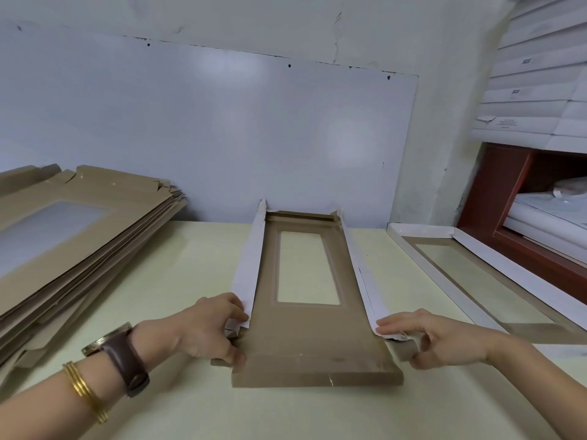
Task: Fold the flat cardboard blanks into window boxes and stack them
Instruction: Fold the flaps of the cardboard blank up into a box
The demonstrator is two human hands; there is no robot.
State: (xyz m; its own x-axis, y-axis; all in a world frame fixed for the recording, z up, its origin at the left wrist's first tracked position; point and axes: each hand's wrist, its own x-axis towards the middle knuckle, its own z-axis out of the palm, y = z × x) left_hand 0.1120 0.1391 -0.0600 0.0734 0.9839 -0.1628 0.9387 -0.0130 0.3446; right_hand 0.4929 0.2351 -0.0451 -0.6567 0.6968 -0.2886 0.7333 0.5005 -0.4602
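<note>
— Where was the half-folded blank (317,341) found?

— It was laid lengthwise down the middle of the bench (190,268), brown side up. Its far end was brought up to the back edge by the wall, and its near flap was left flat toward the front edge. Both long side flaps were raised, with their white faces shown. The clear window (309,268) was seen in the far half of the panel.

— And how were the hands placed?

— They were kept apart, one at each near corner of the blank. The left hand (209,328) was clamped on the near end of the left side flap, with the fingers curled over its top and the thumb pressed low at the corner. The right hand (435,338) was pinched on the near end of the right side flap. Its fingers were laid along the white face, and a small brown tab (405,349) was caught beneath them (how firmly could not be judged).

— What else was carried by the bench?

— A stack of flat blanks (79,242) was piled at the left edge, toward the back corner, well apart from the work. A folded window box (476,281) was set along the right edge with its white walls upright. A brown-strapped watch (117,354) and gold bangles (84,389) were worn on the left wrist.
</note>
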